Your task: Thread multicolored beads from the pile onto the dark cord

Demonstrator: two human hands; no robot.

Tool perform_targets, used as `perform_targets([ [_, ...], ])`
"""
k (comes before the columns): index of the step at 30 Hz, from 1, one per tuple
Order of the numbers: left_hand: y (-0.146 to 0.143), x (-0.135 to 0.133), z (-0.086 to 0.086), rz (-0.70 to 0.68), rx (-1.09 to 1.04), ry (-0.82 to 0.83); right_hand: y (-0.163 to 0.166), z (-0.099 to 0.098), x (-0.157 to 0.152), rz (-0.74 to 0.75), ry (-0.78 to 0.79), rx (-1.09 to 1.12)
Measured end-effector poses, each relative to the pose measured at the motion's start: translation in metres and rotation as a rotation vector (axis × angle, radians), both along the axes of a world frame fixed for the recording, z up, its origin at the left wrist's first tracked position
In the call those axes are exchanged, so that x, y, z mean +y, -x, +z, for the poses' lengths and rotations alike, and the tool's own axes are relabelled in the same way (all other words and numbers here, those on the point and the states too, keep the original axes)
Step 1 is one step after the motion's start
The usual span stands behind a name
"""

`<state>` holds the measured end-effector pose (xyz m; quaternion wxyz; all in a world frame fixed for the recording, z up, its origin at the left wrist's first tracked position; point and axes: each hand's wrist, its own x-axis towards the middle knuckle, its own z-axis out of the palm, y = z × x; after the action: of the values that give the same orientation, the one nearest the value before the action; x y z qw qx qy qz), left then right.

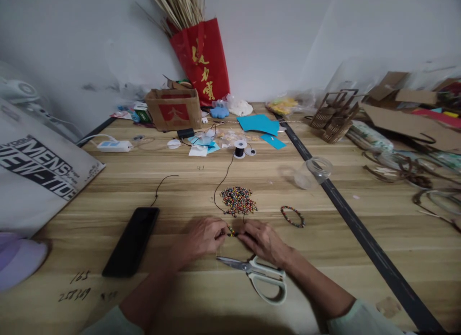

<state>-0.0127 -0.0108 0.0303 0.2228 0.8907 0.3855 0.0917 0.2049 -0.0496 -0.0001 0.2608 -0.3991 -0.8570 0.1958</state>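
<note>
Between my hands lies a short strand of colourful beads (232, 230) on dark cord. My left hand (206, 235) pinches its left end, and my right hand (262, 239) has its fingers closed at the right end. Just beyond them is a loose pile of multicoloured beads (238, 200). Black cord (219, 185) runs from a white spool (239, 149) down to the pile. Scissors (257, 272) with pale handles rest beneath my right hand, blades pointing left. A finished-looking bead bracelet (292, 216) lies to the right.
A black phone (131, 241) is at left, near a loose cord piece (157, 193). A clear plastic jar (313, 172) lies on its side at right. Farther back are blue paper (259, 124), a cardboard box (174, 109) and a red bag (201, 61). A dark strip (355, 229) crosses the table.
</note>
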Motion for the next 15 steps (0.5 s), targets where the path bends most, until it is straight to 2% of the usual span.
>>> perform_targets([
  [5,-0.001,0.002,-0.002,0.023,-0.167,-0.027,0.001,0.006,0.002,-0.099,0.168,0.163],
  [15,-0.004,0.004,-0.011,0.209,-0.262,0.295,0.001,0.003,0.005,-0.217,0.380,0.341],
])
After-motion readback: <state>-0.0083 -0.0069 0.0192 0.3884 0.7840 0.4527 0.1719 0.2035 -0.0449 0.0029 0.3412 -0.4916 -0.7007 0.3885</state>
